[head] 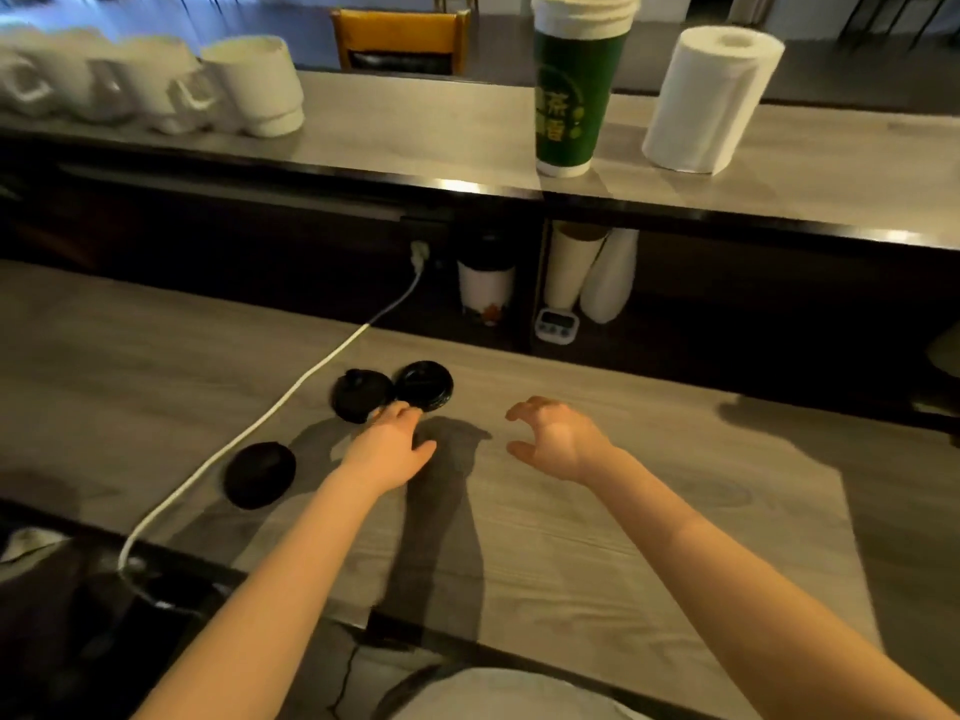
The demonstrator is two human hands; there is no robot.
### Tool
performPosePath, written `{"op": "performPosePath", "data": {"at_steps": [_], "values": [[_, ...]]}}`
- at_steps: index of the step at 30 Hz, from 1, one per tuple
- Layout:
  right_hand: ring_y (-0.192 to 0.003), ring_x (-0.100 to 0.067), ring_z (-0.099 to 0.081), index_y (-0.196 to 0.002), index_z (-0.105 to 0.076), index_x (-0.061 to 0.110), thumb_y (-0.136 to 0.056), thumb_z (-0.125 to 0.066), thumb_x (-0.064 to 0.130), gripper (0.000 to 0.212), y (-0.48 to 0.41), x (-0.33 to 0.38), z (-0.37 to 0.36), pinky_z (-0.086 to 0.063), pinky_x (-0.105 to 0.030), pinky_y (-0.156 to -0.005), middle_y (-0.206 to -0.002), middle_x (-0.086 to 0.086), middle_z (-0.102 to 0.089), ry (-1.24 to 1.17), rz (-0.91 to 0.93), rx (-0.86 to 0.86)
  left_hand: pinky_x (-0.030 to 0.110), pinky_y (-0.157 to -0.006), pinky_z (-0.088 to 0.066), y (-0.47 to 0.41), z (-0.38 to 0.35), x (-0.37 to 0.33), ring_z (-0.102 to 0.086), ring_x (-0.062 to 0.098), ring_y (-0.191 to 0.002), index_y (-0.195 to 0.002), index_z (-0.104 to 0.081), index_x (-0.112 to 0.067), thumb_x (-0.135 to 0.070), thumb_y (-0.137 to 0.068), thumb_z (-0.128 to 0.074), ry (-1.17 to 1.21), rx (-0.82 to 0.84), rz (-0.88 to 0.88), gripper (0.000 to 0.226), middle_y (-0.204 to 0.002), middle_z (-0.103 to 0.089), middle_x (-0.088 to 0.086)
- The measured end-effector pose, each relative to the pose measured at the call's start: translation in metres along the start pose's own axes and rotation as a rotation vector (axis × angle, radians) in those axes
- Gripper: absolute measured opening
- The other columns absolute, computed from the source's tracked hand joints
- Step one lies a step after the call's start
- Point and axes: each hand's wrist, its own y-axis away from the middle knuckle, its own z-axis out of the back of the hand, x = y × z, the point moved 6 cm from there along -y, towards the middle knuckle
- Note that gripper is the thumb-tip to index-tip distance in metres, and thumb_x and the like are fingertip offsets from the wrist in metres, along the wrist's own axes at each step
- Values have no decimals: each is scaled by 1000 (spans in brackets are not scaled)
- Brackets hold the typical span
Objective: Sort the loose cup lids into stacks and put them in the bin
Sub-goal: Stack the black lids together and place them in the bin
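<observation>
Round black lids (pixel 423 384) on woodgrain counter (pixel 571 537)

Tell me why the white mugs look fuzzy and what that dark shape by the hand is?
Head view: the row of white ceramic mugs at top left is smeared by blur; the left hand casts a shadow on the grey wood-grain counter; glare streaks the upper shelf's dark edge.

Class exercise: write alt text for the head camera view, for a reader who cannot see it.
A person's left hand reaches to two black lids lying side by side on a grey wooden counter, the right hand hovering empty beside it. A third black lid lies nearer, beside a white cable.
</observation>
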Motion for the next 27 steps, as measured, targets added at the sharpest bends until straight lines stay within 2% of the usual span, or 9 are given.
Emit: {"op": "performPosePath", "data": {"at_steps": [4,9,12,18,20,22,25,27], "values": [[-124,-23,-46,-138,-42,22,-92,-54,36,49,-41,18,-11,-43,-34,-99,-140,-3,-43,2,-63,58,42,-115,-22,-23,3,51,-12,29,-142,-147,-23,-13,-40,-95,-46,10,11,129,63,-156,-12,6],[-114,-22,-51,-130,-49,21,-90,-56,33,42,-87,32,-21,-44,-33,-93,-130,-5,-48,-30,-45,76,40,-114,-24,-51,12,89,-16,31,-141,-144,-26,-10,-37,-93,-50,57,-43,170,63,-155,-16,8],[-116,-24,-50,-133,-46,19,-88,-58,35,49,-120,36,-27,-43,-34,-97,-131,-6,-48,-50,-71,96,40,-111,-26,-71,19,104,-21,31,-139,-146,-22,-10,-37,-92,-52,38,-70,178,67,-153,-21,9],[-134,-29,-33,-147,-21,20,-85,-65,36,79,-172,45,-29,-33,-39,-107,-147,-8,-29,-154,-101,96,40,-114,-22,-107,22,120,-12,30,-142,-150,-9,-13,-50,-86,-56,45,4,198,88,-157,-9,5],[-140,-28,-23,-150,-11,21,-82,-67,42,90,-182,49,-29,-29,-41,-112,-154,-6,-19,-157,-84,108,40,-114,-20,-113,20,122,-8,29,-143,-150,-5,-14,-56,-83,-56,27,47,198,94,-158,-4,3],[-143,-27,-14,-150,-6,22,-79,-67,50,98,-190,53,-34,-24,-45,-114,-157,-2,-11,-96,-81,153,39,-113,-22,-118,17,124,-10,29,-142,-150,-10,-15,-60,-82,-56,5,64,200,94,-157,-6,3],[-143,-27,-11,-149,-15,22,-77,-68,51,94,-196,56,-42,-23,-47,-114,-155,0,-10,41,-74,163,38,-108,-28,-121,15,124,-16,28,-138,-146,-21,-17,-61,-80,-57,-20,46,199,87,-153,-12,3],[-143,-27,-10,-146,-23,18,-76,-70,48,89,-196,56,-43,-22,-49,-114,-155,-3,-11,52,-83,139,38,-107,-29,-121,15,123,-18,28,-137,-143,-25,-16,-58,-79,-60,8,24,194,84,-151,-15,4]]}}
